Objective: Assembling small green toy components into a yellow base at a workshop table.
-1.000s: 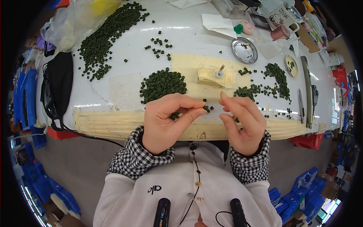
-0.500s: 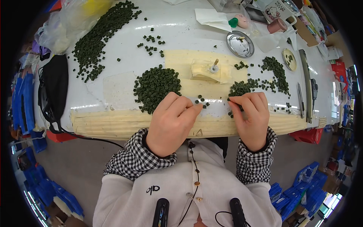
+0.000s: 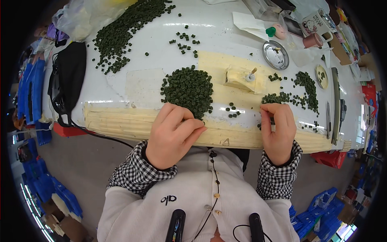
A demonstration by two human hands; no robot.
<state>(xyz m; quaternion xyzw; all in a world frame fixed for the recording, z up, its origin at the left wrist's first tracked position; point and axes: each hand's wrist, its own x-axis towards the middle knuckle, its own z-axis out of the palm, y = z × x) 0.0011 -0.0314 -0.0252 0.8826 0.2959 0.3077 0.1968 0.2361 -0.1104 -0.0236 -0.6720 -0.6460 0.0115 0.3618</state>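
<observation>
The roundish pile of green pieces (image 3: 187, 90), without a clear long axis, lay just beyond your left hand (image 3: 171, 135), the nearer of the 2, and left of your right hand (image 3: 280, 131), both pinched narrow, any held piece impossible to tell.

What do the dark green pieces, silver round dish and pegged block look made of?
Dark green pieces: probably plastic or rubber, matte; uniform, moulded shapes.
Silver round dish: likely metal, shiny; bright reflections on its rings.
Pegged block: pale yellow covering, perhaps tape, dull; creased edges. Core hidden.
</observation>
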